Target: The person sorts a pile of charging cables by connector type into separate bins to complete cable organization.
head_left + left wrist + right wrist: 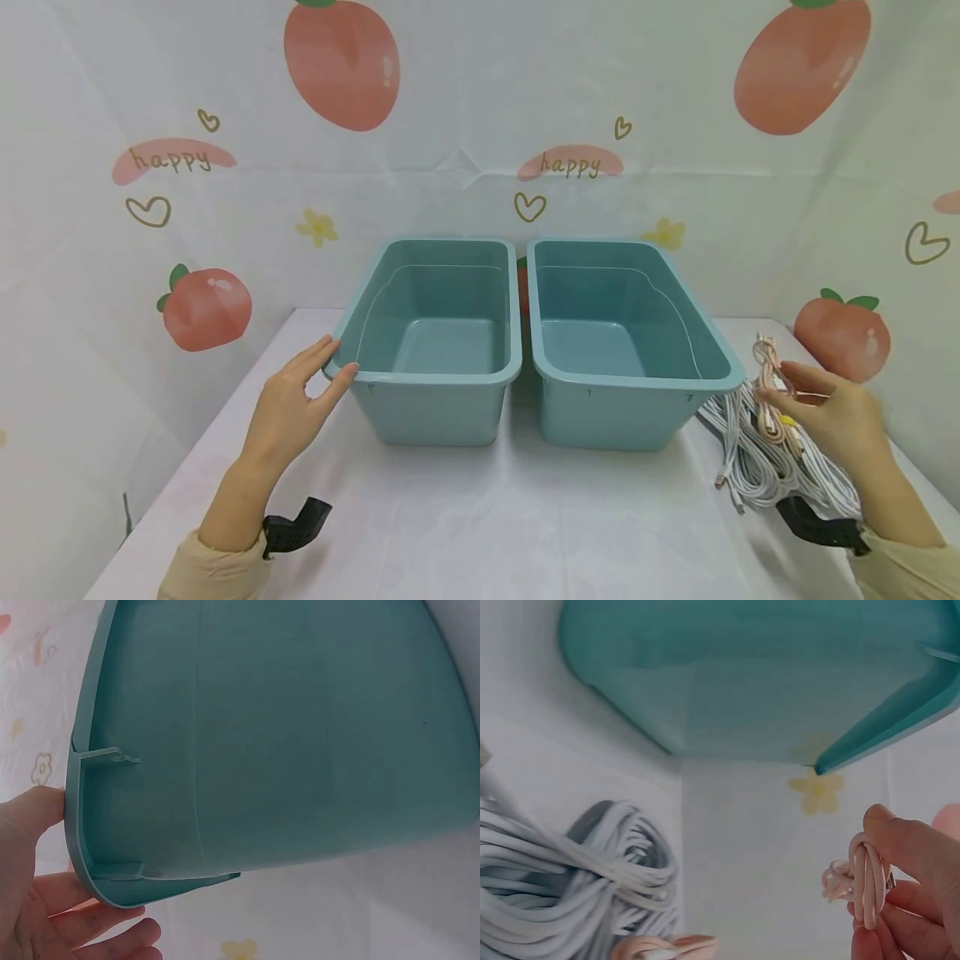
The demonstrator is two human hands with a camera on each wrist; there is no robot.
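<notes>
My left hand (288, 408) rests at the near left corner of the left teal plastic bin (431, 379), thumb on the front rim and the other fingers extended along the side. In the left wrist view the thumb (41, 806) touches the rim from outside. My right hand (843, 412) pinches a coiled pink cable (868, 881) between thumb and fingers. That coil hangs over a pile of white cables (757, 467), right of the second bin. Another pink coil (667, 948) lies on the pile.
The right teal bin (637, 383) stands beside the left one, a narrow gap between them. Both rest on a table with a white cloth (480, 525). Behind hangs a white backdrop (465, 100) printed with fruit, hearts and "happy". Connector ends (722, 481) poke out of the cable pile.
</notes>
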